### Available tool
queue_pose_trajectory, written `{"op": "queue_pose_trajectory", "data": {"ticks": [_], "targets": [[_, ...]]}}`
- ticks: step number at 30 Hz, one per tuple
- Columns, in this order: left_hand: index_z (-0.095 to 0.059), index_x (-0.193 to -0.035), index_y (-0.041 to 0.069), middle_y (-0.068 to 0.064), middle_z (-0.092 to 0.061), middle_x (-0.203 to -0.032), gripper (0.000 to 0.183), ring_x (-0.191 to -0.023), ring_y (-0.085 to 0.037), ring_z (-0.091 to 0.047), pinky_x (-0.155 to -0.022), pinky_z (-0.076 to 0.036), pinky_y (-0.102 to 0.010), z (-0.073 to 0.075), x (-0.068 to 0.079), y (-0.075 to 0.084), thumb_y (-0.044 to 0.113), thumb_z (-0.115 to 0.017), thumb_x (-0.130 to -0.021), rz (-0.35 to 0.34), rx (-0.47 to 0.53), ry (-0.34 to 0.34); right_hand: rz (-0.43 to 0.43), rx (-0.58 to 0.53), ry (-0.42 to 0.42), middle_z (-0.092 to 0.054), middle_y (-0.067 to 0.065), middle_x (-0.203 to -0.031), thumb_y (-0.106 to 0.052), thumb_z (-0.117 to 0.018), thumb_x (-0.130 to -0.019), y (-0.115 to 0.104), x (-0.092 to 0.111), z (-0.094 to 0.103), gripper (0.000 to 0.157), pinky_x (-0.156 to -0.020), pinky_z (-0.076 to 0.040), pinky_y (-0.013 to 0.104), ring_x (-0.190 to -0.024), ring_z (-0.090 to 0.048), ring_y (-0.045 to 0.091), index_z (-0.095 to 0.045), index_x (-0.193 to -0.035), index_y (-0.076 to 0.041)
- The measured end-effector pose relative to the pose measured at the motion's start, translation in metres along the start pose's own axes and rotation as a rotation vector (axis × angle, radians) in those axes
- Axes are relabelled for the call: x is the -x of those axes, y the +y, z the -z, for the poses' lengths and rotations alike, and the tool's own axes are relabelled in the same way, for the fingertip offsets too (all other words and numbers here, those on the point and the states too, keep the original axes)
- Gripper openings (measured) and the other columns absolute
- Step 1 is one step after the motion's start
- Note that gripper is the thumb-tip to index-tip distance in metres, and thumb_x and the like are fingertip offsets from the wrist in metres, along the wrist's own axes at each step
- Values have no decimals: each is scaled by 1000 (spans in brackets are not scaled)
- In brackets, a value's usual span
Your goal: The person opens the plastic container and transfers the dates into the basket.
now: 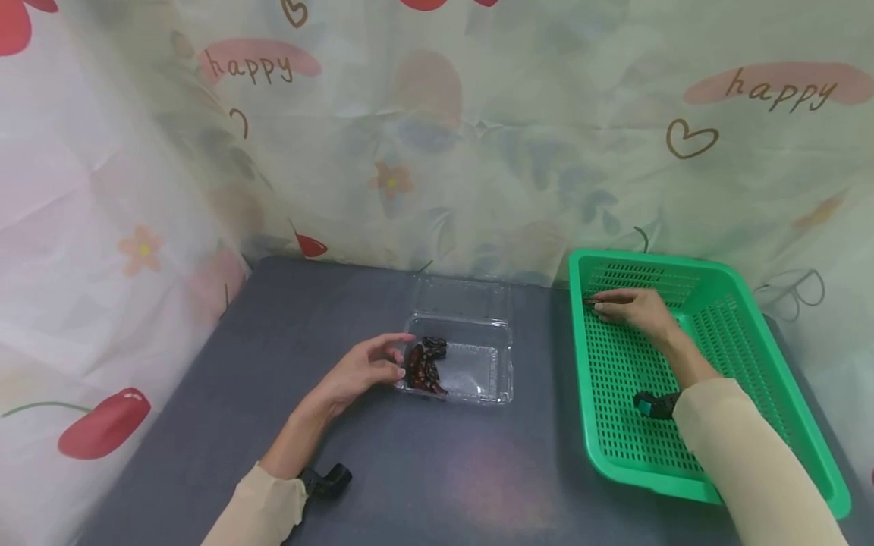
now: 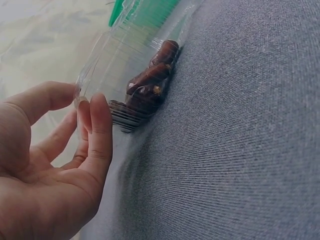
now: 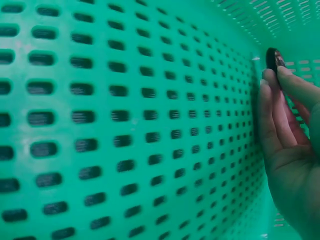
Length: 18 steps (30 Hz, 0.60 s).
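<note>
A clear plastic clamshell box [image 1: 471, 368] stands on the table with its lid [image 1: 464, 298] folded back. Several dark, wrinkled dates [image 1: 425, 368] lie along its left side. My left hand [image 1: 358, 371] is at the box's left wall, its thumb and fingers holding the edge; in the left wrist view, dates [image 2: 150, 75] show through the plastic beyond the fingertips. Inside the green basket [image 1: 586, 425], near its far left corner, my right hand [image 1: 635, 309] pinches a single date [image 3: 273, 59] between thumb and fingertips. Most of that date is hidden by the fingers.
The slotted basket fills the right side of the grey table [image 1: 328, 303], its raised rim beside the right forearm. Patterned curtains [image 1: 478, 152] hang behind and to the left. A black wrist device [image 1: 328, 481] sticks out by the left sleeve, another [image 1: 655, 406] by the right.
</note>
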State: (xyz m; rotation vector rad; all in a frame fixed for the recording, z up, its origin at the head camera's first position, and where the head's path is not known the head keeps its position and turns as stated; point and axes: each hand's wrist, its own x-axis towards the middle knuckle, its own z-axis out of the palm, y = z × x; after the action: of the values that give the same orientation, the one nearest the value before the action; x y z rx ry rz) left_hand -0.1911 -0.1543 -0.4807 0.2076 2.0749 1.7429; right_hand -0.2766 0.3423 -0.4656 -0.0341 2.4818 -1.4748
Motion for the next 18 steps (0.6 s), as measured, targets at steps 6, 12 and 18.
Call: {"op": "queue_pose_trajectory", "data": {"ticks": [6,12,18], "targets": [[-52,-143,16,-15,-53,-109,57,-89,-24,-60,-82,-55,-41,0,-1,-2,6,-71,-90,-5,8,-1,-23,16,19,-68,13,-121,-26,-67,-96,7,-3,-2,49,-85,-55,28,-95,-69,8,-57,-135,2],[-53,-142,16,-15,-52,-109,57,-89,-23,-60,-82,-55,-43,0,0,-2,5,-71,-90,-8,23,-4,-18,43,20,-65,19,-124,-25,-65,-97,8,-2,-4,47,-84,-55,28,-95,-69,8,-58,-136,1],[-52,-143,16,-15,-52,-108,57,-85,-21,-60,-81,-54,-42,0,0,-3,5,-70,-90,-2,31,-3,-3,35,15,-67,15,-122,-24,-66,-97,11,-2,-4,47,-82,-55,24,-94,-69,6,-58,-135,3]]}}
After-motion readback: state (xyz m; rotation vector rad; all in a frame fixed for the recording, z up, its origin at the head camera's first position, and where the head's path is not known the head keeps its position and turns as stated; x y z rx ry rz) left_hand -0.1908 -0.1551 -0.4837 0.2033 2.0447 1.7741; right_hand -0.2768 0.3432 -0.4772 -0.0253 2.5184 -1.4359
